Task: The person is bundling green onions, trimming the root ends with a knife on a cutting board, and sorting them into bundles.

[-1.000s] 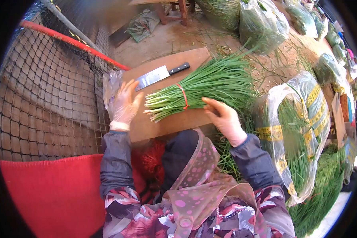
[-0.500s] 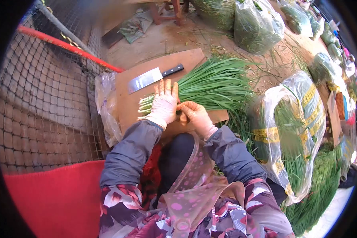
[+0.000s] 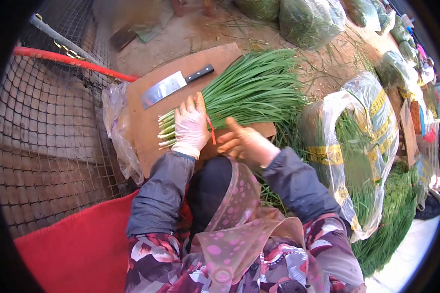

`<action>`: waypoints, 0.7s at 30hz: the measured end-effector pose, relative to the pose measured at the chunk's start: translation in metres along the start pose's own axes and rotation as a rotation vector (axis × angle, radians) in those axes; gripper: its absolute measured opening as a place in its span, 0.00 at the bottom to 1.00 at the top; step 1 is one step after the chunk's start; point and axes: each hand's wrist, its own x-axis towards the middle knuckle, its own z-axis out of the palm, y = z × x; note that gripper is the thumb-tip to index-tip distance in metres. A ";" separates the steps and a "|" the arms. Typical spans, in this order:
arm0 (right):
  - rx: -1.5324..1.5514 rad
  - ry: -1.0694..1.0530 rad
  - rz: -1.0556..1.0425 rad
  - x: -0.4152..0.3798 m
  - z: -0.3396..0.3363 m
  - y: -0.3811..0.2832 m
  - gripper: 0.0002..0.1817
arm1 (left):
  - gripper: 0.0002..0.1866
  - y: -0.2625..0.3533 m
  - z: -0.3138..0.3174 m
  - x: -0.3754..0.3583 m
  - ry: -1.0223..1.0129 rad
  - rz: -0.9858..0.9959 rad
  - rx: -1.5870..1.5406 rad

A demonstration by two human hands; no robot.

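Observation:
A bundle of garlic chives [image 3: 259,93] lies across a brown board [image 3: 146,132], white stem ends to the left and green leaves fanning right. My left hand [image 3: 189,127], in a thin translucent glove stained orange at the fingers, grips the bundle over its stems. Just right of that hand, a narrow red tie [image 3: 210,129] runs round the stems, its end hanging down. My right hand [image 3: 247,144], gloved too, is apart from the bundle, fingers spread and holding nothing. Beyond the left hand rests a cleaver [image 3: 165,89] with a black handle.
A large clear bag with yellow printed bands [image 3: 327,155] stands at my right, full of greens. Loose chives [image 3: 388,224] are heaped beside it. More filled bags [image 3: 310,22] stand further off. To the left are a net fence [image 3: 44,136], a red bar [image 3: 73,61] and red cloth [image 3: 78,244].
My right hand has drawn away from the bundle and opened its fingers. The red tie now shows on the stems. My left hand stays on the bundle; the view has shifted slightly.

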 end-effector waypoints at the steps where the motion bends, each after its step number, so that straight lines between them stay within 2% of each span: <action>1: -0.012 -0.024 0.019 0.008 0.009 0.000 0.33 | 0.48 0.003 0.004 -0.003 0.053 0.008 0.031; 3: -0.016 -0.084 -0.021 0.027 0.019 0.014 0.22 | 0.47 0.006 0.005 -0.007 0.109 0.020 0.021; 4: -0.014 -0.076 -0.025 0.023 0.018 0.018 0.22 | 0.47 0.007 0.003 -0.008 0.086 0.020 0.043; 6: 0.126 -0.018 -0.069 0.015 0.019 0.024 0.12 | 0.50 0.009 -0.005 -0.010 0.031 0.029 0.096; 7: 0.126 -0.016 -0.070 0.011 0.019 0.023 0.12 | 0.50 0.010 -0.012 -0.009 0.032 0.030 0.094; 9: 0.006 -0.042 -0.106 0.005 0.014 0.023 0.10 | 0.56 0.010 -0.027 -0.003 -0.146 0.057 0.051; 10: -0.033 -0.060 -0.074 0.009 0.012 0.021 0.08 | 0.61 0.008 -0.035 0.001 -0.175 0.077 0.107; 11: -0.036 -0.067 -0.075 0.012 0.013 0.021 0.08 | 0.61 0.006 -0.035 0.005 -0.173 0.071 0.112; 13: -0.235 0.003 -0.207 0.015 0.020 0.019 0.07 | 0.61 0.001 -0.032 0.008 -0.183 0.049 0.115; 14: -0.223 -0.030 -0.207 0.018 0.022 0.024 0.06 | 0.57 -0.001 -0.024 0.008 -0.217 -0.019 0.019; 15: -0.218 -0.035 -0.197 0.018 0.026 0.027 0.06 | 0.57 -0.002 -0.016 0.007 -0.229 -0.022 0.021; 17: -0.029 -0.084 -0.342 0.021 0.029 0.033 0.07 | 0.49 -0.003 0.002 0.003 -0.177 -0.064 0.020; 18: -0.061 -0.041 -0.443 0.014 0.037 0.014 0.08 | 0.41 -0.006 0.026 0.000 -0.046 -0.046 0.131; 19: -0.004 -0.055 -0.414 0.005 0.044 -0.017 0.09 | 0.41 -0.008 0.025 -0.005 -0.073 -0.050 0.138; 20: 0.089 -0.035 -0.424 0.012 0.053 -0.032 0.09 | 0.39 -0.006 0.017 -0.009 0.024 0.002 0.057; 21: 0.448 -0.135 -0.321 0.013 0.064 -0.050 0.10 | 0.36 -0.004 0.016 -0.011 0.132 0.044 -0.034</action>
